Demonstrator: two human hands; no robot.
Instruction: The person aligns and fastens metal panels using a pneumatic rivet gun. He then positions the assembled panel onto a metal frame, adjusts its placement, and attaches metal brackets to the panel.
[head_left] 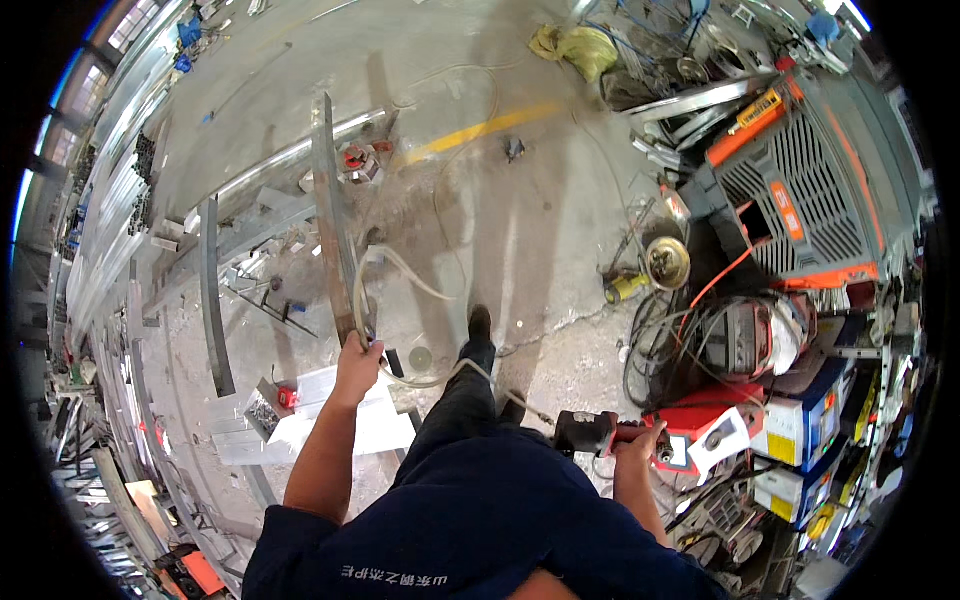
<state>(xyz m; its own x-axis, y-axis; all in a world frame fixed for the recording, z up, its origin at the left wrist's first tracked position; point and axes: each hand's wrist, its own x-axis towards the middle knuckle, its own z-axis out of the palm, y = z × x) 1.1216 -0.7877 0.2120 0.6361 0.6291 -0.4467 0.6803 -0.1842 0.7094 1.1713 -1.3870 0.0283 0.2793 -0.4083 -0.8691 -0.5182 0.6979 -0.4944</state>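
Observation:
My left hand [358, 368] is closed on a pale hose [405, 265] at the near end of a long brown-grey metal bar [328, 200]. Whether the fingers also touch the bar cannot be told. From that hand the hose loops away over the floor and also curves right across my legs. On the right, my right hand [638, 447] grips the handle of a red-and-black power tool [587, 433], held level near my waist. A metal-tipped end of the hose lies close to the tool; whether they join is unclear.
White sheets [345, 425] lie below my left arm, beside a box of small parts [265, 410]. More metal bars [212, 300] stretch leftward. At right stand a red case [680, 425], coiled cables [650, 345], a metal bowl [667, 263] and a large grey-orange machine [815, 190].

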